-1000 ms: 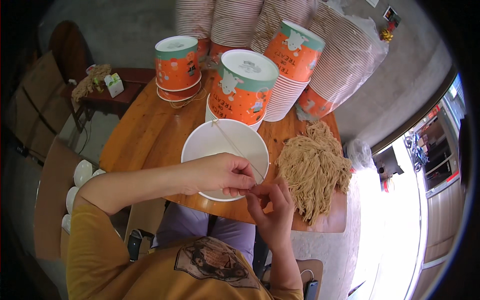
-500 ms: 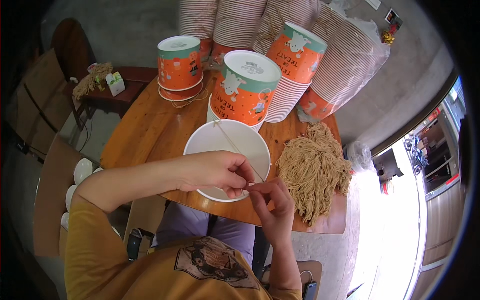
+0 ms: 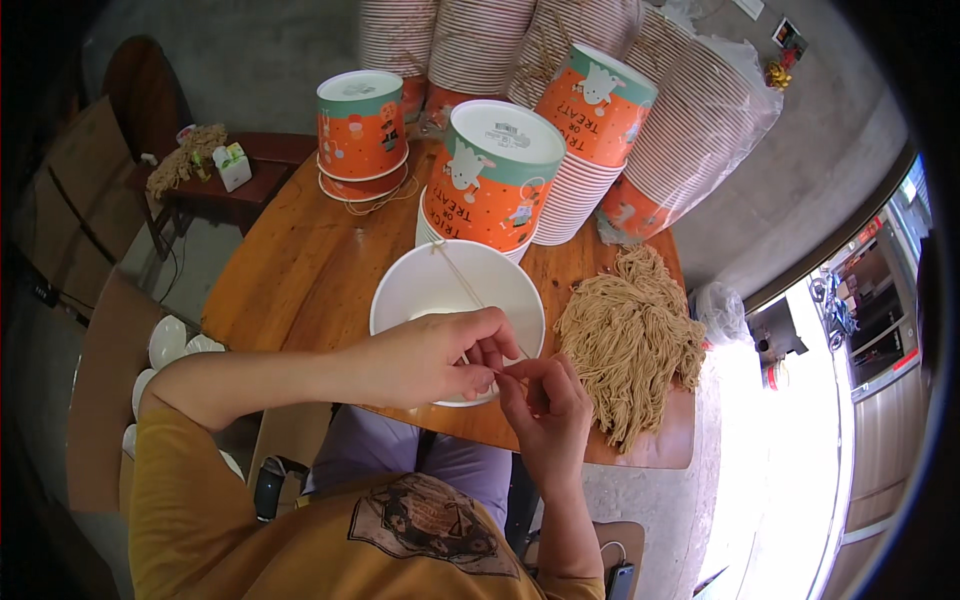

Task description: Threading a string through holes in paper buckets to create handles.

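Left hand (image 3: 440, 358) has shifted slightly nearer the body since half a second ago. Thin cord (image 3: 460, 278) slants from far rim of white bucket (image 3: 405, 290), at the surface's (image 3: 280, 290) near edge. Fingers of left and right hand (image 3: 552, 415) meet in a pinch, cord end hidden there. Beyond: upturned orange buckets (image 3: 485, 205), dark lettering inverted.

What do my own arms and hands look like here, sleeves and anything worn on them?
Your left hand and right hand are without gloves, and no watch or bracelet shows on either arm. The loose, mustard-yellow cloth left sleeve ends near the elbow; the matching right sleeve shows only partly, at the picture's lower edge.
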Motion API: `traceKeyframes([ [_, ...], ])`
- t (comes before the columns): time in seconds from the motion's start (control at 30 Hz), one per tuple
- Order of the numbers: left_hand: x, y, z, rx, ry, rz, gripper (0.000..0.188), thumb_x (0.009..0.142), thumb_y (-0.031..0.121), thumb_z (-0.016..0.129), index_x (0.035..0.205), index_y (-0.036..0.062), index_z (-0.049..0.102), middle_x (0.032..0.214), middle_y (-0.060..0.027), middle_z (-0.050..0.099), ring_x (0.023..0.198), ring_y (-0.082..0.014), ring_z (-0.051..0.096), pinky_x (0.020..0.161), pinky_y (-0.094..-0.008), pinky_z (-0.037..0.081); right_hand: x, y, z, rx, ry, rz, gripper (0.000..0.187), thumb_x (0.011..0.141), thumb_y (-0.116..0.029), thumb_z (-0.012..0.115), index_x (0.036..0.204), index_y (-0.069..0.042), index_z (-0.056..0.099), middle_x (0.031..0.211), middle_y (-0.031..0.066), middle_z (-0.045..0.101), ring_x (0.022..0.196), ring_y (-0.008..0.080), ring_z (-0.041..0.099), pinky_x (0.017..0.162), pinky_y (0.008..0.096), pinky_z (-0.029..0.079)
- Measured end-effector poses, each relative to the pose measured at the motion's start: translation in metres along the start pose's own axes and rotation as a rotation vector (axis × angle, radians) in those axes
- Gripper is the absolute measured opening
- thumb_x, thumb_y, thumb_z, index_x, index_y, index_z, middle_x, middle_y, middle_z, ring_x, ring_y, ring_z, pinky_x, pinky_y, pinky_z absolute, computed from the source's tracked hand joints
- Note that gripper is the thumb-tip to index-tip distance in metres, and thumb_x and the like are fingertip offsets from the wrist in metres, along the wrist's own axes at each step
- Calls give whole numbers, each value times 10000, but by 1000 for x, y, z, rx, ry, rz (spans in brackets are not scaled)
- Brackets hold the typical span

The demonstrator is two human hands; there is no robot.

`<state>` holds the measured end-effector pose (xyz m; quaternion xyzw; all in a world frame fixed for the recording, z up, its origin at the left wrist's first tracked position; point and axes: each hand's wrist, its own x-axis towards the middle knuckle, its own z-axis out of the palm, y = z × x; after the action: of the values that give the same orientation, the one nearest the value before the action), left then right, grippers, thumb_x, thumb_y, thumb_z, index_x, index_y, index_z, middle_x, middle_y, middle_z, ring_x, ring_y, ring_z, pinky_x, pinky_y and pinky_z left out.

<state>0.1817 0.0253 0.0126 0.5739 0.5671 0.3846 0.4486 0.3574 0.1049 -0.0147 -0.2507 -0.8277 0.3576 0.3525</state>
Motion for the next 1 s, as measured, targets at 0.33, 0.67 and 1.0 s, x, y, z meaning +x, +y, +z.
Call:
traceKeyframes([
  [0.33, -4, -5, 6, 294, 137, 194, 128, 859, 71, 578, 972, 22, 544, 991, -101, 504, 859, -250, 613, 739, -346, 490, -4, -3, 5, -3, 29, -12, 132, 778, -35, 729, 845, -49, 616, 725, 37, 526, 582, 130, 505, 526, 272, 438],
  [0.67, -3, -2, 9, 114, 209, 75, 126, 843, 56, 594, 956, 11, 563, 842, -95, 645, 779, -220, 638, 712, -336, 510, -11, 0, 8, -191, 77, -189, 164, 755, -25, 735, 852, -77, 614, 730, 41, 526, 596, 187, 543, 532, 315, 448],
  [1.0, 2, -3, 12, -2, 169, 98, 129, 850, 28, 593, 960, 27, 525, 825, -52, 607, 781, -136, 604, 734, -287, 501, -15, 4, 7, 63, 125, -6, 111, 821, -20, 700, 879, -41, 607, 755, 32, 542, 592, 95, 534, 519, 240, 428],
])
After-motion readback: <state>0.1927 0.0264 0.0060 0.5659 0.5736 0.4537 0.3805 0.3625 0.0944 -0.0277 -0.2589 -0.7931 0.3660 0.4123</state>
